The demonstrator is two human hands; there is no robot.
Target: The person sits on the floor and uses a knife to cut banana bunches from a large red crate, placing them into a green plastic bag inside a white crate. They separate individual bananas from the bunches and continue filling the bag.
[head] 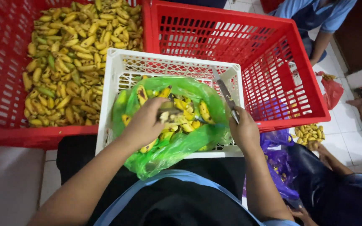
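**Small bananas in a green bag, knife in your right hand**

From the head camera, your left hand (145, 123) reaches into a green plastic bag (170, 150) of small bananas (185, 115). The fruit is short and stubby, yellow with dark brown and black patches on the skins, and some of it looks cut or peeled, with pale flesh showing. Your left fingers (161, 105) curl down over one dark-skinned piece near the middle of the pile; you cannot tell whether they have fully gripped it. The bag sits open inside a white slotted crate (118, 71), which rests on your lap, and the bag's lower edge spills over the crate's near rim.

Your right hand (244, 129) is wrapped tight around the handle of a knife (225, 93), whose blade points up and away over the crate's right wall.

Behind the white crate stand two large red crates. The left red crate (1, 83) holds a deep heap of loose bananas (68, 58), mostly yellow with some green. The right red crate (281, 62) shows its bare slatted floor. To your right, a purple plastic bag (279, 157) lies beside your knee, a small bunch of yellow bananas (310, 133) sits on the tiled floor (346, 129), and a red bag (332, 92) lies farther off. Another person in a blue shirt (315, 14) sits beyond the red crate.
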